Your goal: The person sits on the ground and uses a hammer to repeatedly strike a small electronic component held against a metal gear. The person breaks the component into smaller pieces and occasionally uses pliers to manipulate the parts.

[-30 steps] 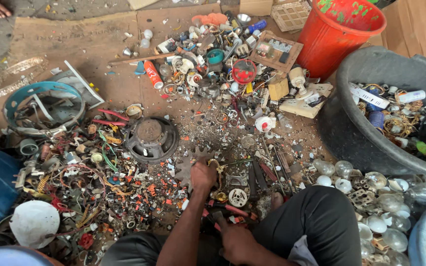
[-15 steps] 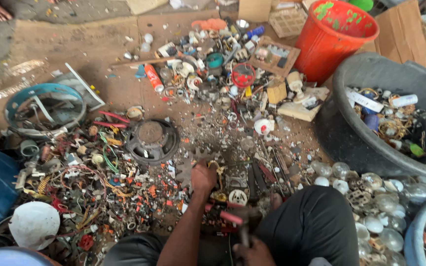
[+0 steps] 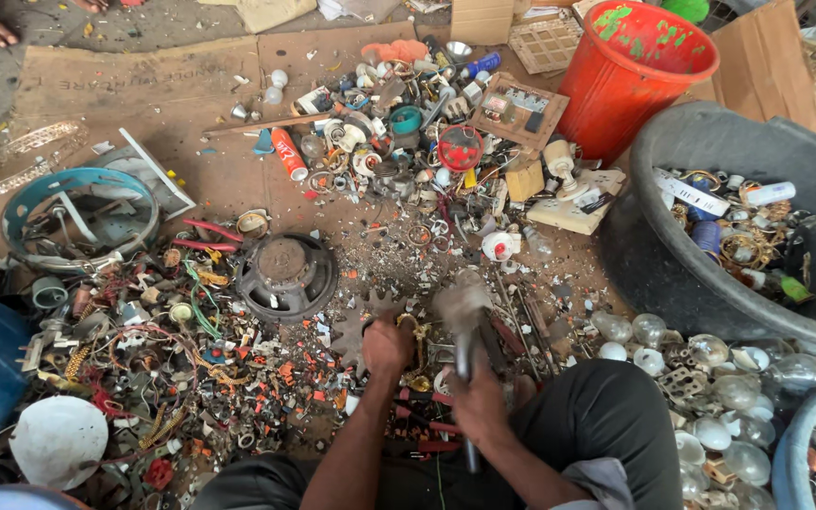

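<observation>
- Up goes the hammer (image 3: 465, 312): half a second ago it was low by the knee, and now its head is raised and blurred above the scrap.
- The right hand (image 3: 480, 401) is wrapped tight around the hammer's handle, fingers clenched.
- The left hand (image 3: 387, 347) has stayed in the same spot. Its fingers are closed on a small yellow metal piece (image 3: 415, 331) and press it down on the ground, right under the hammer head.
- Lots of work looks done: a big heap of little broken bits and wires (image 3: 172, 359) lies on the left, and glass bulbs (image 3: 710, 387) sit in a pile on the right.
- Lots looks left too: a heap of whole things (image 3: 408, 142) waits farther out on the cardboard, near a red bucket (image 3: 630, 80).
- A round black speaker (image 3: 285, 274) lies just left of the left hand.
- A big black tub (image 3: 682, 274) on the right holds more scrap.
- The piece in hand does not look broken open yet, but it is too small to tell for sure.
</observation>
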